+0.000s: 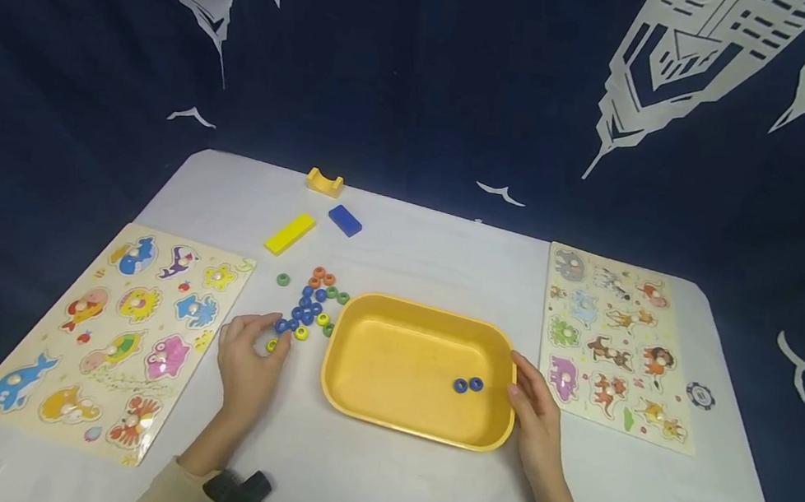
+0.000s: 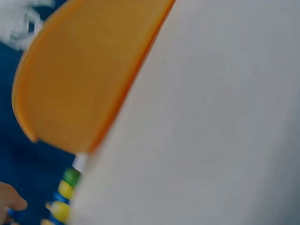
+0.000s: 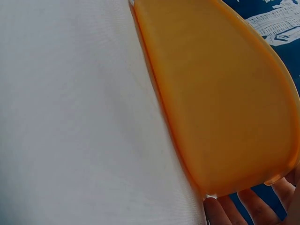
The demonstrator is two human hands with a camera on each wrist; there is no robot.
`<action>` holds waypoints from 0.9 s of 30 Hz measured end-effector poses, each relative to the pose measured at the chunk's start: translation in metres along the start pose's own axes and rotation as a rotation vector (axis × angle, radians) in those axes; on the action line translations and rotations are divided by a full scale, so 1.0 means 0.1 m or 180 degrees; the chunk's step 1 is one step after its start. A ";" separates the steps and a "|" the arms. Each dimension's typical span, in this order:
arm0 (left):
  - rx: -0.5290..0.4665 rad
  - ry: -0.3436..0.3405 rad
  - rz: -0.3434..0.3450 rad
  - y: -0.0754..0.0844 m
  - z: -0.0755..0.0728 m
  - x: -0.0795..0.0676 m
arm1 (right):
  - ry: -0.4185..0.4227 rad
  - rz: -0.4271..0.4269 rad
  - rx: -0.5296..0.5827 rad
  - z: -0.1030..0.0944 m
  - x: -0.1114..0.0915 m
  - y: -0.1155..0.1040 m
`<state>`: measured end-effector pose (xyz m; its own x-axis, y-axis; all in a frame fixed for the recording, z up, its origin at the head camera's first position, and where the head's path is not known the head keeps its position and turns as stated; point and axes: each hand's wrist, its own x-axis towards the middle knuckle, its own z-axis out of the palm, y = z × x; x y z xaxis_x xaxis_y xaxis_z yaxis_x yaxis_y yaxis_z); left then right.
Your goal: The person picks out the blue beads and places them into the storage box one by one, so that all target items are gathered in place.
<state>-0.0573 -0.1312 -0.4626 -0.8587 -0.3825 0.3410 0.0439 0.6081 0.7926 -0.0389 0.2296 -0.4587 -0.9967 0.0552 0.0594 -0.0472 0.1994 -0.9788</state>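
Between the thumb and forefinger of my left hand (image 1: 248,362) is a blue bead (image 1: 280,326), pinched at the near-left edge of a loose group of beads. Blue, green, orange and yellow beads lie around it, among them a yellow bead (image 1: 300,333) and a green bead (image 1: 283,280). My right hand (image 1: 536,419) grips the right end of a yellow tray (image 1: 390,357), its fingers at the rim. Two blue beads (image 1: 467,385) lie inside the tray near that end. In the left wrist view only fingertips (image 2: 10,199) show, at the lower left.
Animal puzzle boards lie at the left (image 1: 116,343) and right (image 1: 615,350) of the white table (image 1: 405,491). Toward the back are a yellow block (image 1: 290,234), a blue block (image 1: 345,220) and a notched yellow block (image 1: 325,183). A dark patterned curtain (image 1: 407,78) hangs behind.
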 end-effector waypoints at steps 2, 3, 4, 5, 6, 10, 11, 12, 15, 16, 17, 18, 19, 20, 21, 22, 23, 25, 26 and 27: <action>-0.0216 0.0025 0.0242 0.14 -0.04 0.02 | -0.0017 -0.0013 -0.0006 0.00 0.00 0.01; -0.0330 -0.0020 0.0357 0.23 -0.05 0.02 | -0.0024 -0.0021 -0.0015 0.01 0.00 0.01; -0.0460 -0.0108 0.0459 0.33 -0.05 0.03 | -0.0025 -0.0025 -0.0024 0.01 0.00 0.01; -0.0603 -0.0236 0.0553 0.43 -0.04 0.03 | -0.0029 -0.0028 -0.0032 0.01 0.00 0.01; -0.0742 -0.0409 0.0615 0.54 -0.03 0.03 | -0.0030 -0.0028 -0.0039 0.01 0.00 0.01; -0.0953 -0.1193 0.0649 0.93 0.15 0.02 | -0.0027 -0.0017 -0.0046 0.00 0.00 0.01; -0.0935 -0.1373 0.0661 1.00 0.22 0.01 | -0.0026 -0.0008 -0.0041 0.00 0.00 0.01; -0.0881 -0.1545 0.0665 1.06 0.29 0.00 | -0.0026 0.0000 -0.0034 0.00 0.00 0.01; -0.0722 -0.1971 0.0683 1.15 0.52 -0.03 | -0.0032 0.0032 -0.0027 0.02 0.01 0.00; -0.0677 -0.2112 0.0697 1.16 0.60 -0.04 | -0.0038 0.0031 -0.0025 0.02 0.01 0.00; -0.0587 -0.2233 0.0710 1.17 0.67 -0.06 | -0.0042 0.0027 -0.0024 0.03 0.01 0.00; -0.0488 -0.2355 0.0724 1.17 0.75 -0.08 | -0.0049 0.0025 -0.0027 0.03 0.00 0.00; -0.0369 -0.2470 0.0743 1.16 0.82 -0.11 | -0.0052 0.0028 -0.0035 0.03 0.00 -0.01; -0.0232 -0.2573 0.0762 1.15 0.88 -0.13 | -0.0056 0.0030 -0.0037 0.04 0.00 -0.01; -0.0107 -0.2657 0.0783 1.14 0.94 -0.15 | -0.0059 0.0027 -0.0046 0.04 0.00 -0.01; 0.0021 -0.2725 0.0810 1.14 0.99 -0.17 | -0.0059 0.0031 -0.0050 0.04 0.00 -0.02; 0.0146 -0.2776 0.0837 1.13 1.03 -0.19 | -0.0059 0.0032 -0.0059 0.04 -0.01 -0.02; 0.0329 -0.2849 0.0874 1.14 1.09 -0.21 | -0.0054 0.0027 -0.0063 0.03 -0.01 -0.02; 0.0391 -0.2870 0.0891 1.15 1.12 -0.22 | -0.0043 0.0025 -0.0057 0.02 -0.01 -0.03; 0.0433 -0.2882 0.0918 1.16 1.14 -0.22 | -0.0027 0.0025 -0.0050 0.01 -0.01 -0.03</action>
<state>-0.0914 0.0268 -0.4359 -0.8953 0.4424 -0.0514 0.3044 0.6921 0.6545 -0.0382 0.2280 -0.4564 -0.9976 0.0485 0.0498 -0.0384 0.2142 -0.9760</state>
